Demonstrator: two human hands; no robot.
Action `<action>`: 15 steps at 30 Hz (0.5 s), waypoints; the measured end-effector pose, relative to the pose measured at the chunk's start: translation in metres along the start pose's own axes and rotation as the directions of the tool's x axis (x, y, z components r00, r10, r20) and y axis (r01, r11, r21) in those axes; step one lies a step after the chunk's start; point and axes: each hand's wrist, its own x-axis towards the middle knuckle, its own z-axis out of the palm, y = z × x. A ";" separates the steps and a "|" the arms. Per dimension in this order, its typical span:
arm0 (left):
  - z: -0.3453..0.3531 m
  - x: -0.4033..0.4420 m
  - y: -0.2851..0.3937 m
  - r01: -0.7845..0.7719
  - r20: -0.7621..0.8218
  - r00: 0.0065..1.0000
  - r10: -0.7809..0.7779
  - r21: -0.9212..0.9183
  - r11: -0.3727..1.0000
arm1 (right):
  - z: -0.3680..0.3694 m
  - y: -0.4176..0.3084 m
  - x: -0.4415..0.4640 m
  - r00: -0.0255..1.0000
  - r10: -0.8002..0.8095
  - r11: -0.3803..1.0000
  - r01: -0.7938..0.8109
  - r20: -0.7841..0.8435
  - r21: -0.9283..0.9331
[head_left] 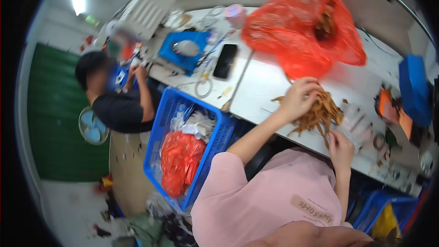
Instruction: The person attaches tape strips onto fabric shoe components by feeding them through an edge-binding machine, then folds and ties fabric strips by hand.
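A loose pile of brown, leaf-like strips (318, 115) lies on the white table in front of me. My left hand (300, 97) rests over the upper left of the pile, its fingers bent down at the strips; what they grip is hidden. At the lower right edge of the pile, my right hand (340, 147) has thumb and fingers pinched near the end of a brown strip. Behind the pile stands an open red plastic bag (292, 27), with more brown strips (325, 24) showing in its mouth.
A black phone (226, 61) lies left of the bag. A blue basket (151, 155) with a red bag (180, 160) stands to the left. Clear plastic packaging (357, 123), a tape roll (378, 142) and a blue box (414, 89) are at right. Another person (123, 110) sits far left.
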 end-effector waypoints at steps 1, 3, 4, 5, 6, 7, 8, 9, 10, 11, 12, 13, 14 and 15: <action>-0.004 -0.004 0.005 -0.061 -0.019 0.998 0.063 0.071 0.996 | 0.001 0.003 -0.003 1.000 0.022 0.999 -0.022 -0.003 0.037; -0.005 -0.016 0.008 -0.062 -0.078 0.995 0.066 0.057 0.996 | 0.001 0.010 -0.008 0.996 0.088 0.992 -0.087 -0.007 0.097; -0.008 -0.022 0.009 -0.075 -0.097 0.992 0.082 0.077 0.994 | -0.001 0.010 -0.009 0.996 0.090 0.990 -0.088 -0.015 0.106; -0.010 -0.028 0.009 -0.088 -0.111 0.989 0.098 0.095 0.992 | -0.003 0.010 -0.010 0.995 0.097 0.989 -0.094 -0.023 0.113; -0.012 -0.035 0.010 -0.100 -0.120 0.986 0.113 0.110 0.989 | -0.004 0.011 -0.011 0.993 0.110 0.987 -0.105 -0.032 0.120; -0.014 -0.042 0.009 -0.081 -0.119 0.988 0.095 0.112 0.990 | -0.004 0.017 -0.014 0.993 0.098 0.989 -0.090 -0.066 0.118; -0.016 -0.048 0.008 -0.065 -0.115 0.990 0.078 0.114 0.991 | -0.005 0.026 -0.015 0.991 0.089 0.990 -0.077 -0.103 0.116; -0.017 -0.053 0.006 -0.052 -0.110 0.992 0.064 0.114 0.992 | -0.005 0.030 -0.015 0.987 0.080 0.991 -0.064 -0.142 0.114; -0.018 -0.058 0.005 -0.059 -0.110 0.991 0.072 0.122 0.991 | -0.008 0.029 -0.014 0.977 0.142 0.985 -0.123 -0.159 0.121; -0.019 -0.062 0.005 -0.061 -0.109 0.991 0.075 0.123 0.991 | -0.010 0.032 -0.014 0.974 0.120 0.991 -0.105 -0.192 0.086; -0.020 -0.066 0.005 -0.064 -0.108 0.991 0.077 0.123 0.990 | -0.013 0.035 -0.013 0.970 0.097 0.995 -0.088 -0.225 0.050; -0.020 -0.070 0.005 -0.068 -0.106 0.991 0.081 0.124 0.990 | -0.015 0.036 -0.012 0.963 0.075 0.997 -0.073 -0.258 0.015; -0.019 -0.073 0.004 -0.055 -0.106 0.992 0.064 0.079 0.995 | -0.020 0.035 -0.012 0.971 0.117 0.993 -0.122 -0.209 -0.009; -0.019 -0.075 0.006 -0.064 -0.111 0.991 0.073 0.083 0.994 | -0.020 0.039 -0.014 0.976 0.091 0.994 -0.102 -0.198 -0.049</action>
